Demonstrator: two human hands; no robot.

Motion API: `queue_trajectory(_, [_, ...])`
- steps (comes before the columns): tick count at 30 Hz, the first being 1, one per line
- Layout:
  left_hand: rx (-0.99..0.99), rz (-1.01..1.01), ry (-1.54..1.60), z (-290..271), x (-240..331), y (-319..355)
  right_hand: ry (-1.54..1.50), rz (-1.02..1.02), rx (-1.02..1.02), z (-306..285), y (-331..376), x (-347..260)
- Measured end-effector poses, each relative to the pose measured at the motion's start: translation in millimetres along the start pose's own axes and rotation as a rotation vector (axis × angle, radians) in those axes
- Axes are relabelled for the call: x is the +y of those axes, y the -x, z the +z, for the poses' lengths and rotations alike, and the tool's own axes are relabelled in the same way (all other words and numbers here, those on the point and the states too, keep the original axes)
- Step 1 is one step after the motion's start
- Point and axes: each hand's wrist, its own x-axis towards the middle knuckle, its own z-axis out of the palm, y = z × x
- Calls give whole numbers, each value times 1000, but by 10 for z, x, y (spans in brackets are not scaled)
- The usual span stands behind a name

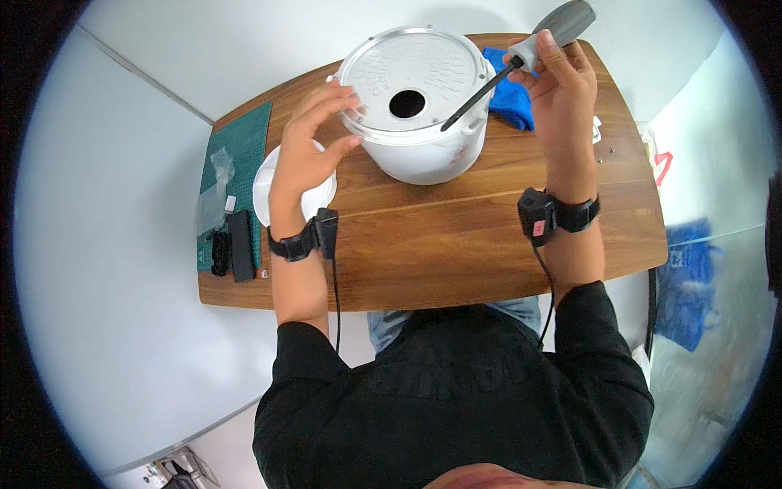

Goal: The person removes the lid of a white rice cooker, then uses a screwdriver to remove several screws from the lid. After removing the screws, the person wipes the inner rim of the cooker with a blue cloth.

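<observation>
A round white appliance body [423, 159], like a small cooker turned over, stands near the far edge of the table. Its pale top plate [415, 65] has slotted vents, a dark round hole and small screws around the rim. In my right hand [564, 98] is a screwdriver [562, 33] with a grey handle, gripped between thumb and fingers. Its black shaft slants down left, the tip at the plate's near right edge; contact there is unclear. My left hand [308, 147] is at the appliance's left rim, fingers spread and slightly blurred, apparently touching it.
A white bowl-like part [319, 198] lies under my left wrist. On a green cutting mat [236, 151] at the left are a clear plastic bag [217, 191] and black items [241, 244]. A blue cloth [511, 106] lies right of the appliance; small screws [612, 151] lie farther right.
</observation>
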Motion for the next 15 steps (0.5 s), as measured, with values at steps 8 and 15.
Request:
queue_trajectory(8, [145, 116, -39, 354, 69, -33, 50, -217, 41, 309, 37, 98])
queue_trajectory(15, [325, 260, -211, 920, 515, -154, 146, -384, 66, 63, -8, 118])
